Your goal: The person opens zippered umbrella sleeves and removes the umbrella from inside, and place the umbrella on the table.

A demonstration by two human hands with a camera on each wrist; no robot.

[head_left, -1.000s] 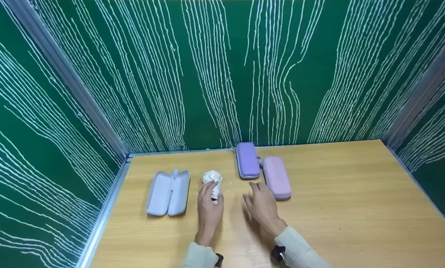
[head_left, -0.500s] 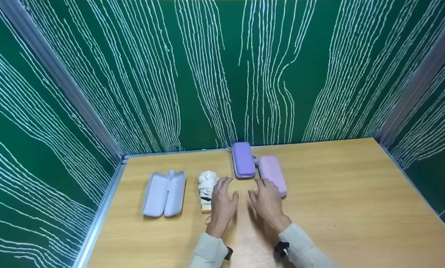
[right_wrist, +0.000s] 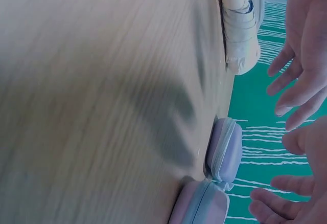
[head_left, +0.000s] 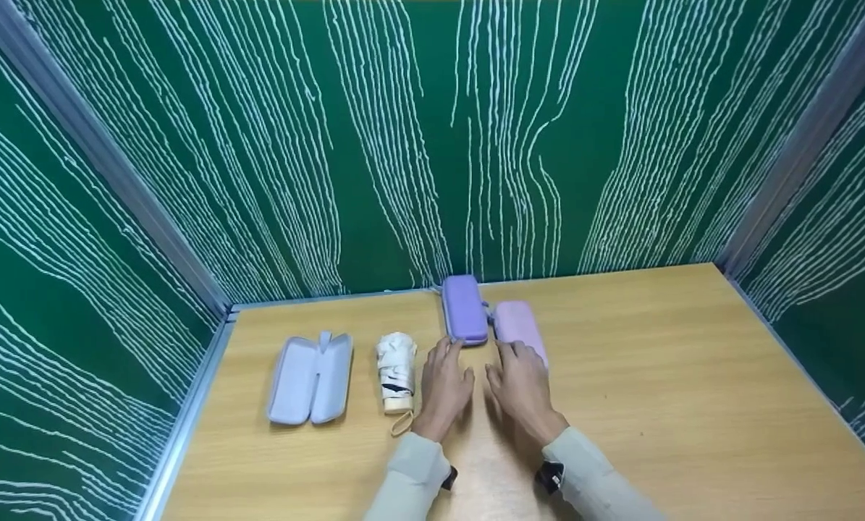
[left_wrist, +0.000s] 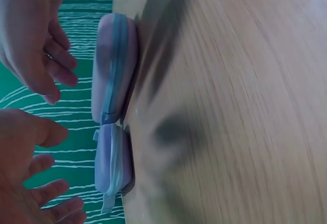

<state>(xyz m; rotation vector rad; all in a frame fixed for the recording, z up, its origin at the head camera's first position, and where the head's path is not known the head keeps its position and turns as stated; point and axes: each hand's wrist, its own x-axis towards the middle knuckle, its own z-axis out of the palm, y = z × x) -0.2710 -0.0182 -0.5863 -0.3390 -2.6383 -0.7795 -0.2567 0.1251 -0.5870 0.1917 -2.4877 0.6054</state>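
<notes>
My left hand (head_left: 445, 391) hovers over the table just right of a folded white umbrella (head_left: 396, 373), its fingertips overlapping the near end of a purple zip case (head_left: 465, 310) in the head view. Beside it, my right hand (head_left: 522, 387) covers the near end of a pink zip case (head_left: 517, 322) from the same viewpoint. Both wrist views show the hands apart with relaxed fingers and nothing held. The two cases stand closed, their zips visible in the left wrist view, where the pink case (left_wrist: 115, 68) sits above the purple case (left_wrist: 111, 157).
An opened pale lavender case (head_left: 310, 380) lies at the left of the wooden table (head_left: 693, 391). The umbrella's wrist strap (head_left: 402, 423) lies at its near end. Green panels (head_left: 374, 246) with white wavy lines rise behind the table and along both sides.
My left hand has let go of the umbrella and moved right, leaving it lying on the table. The right hand stays near the pink case. The head view has shifted slightly right.
</notes>
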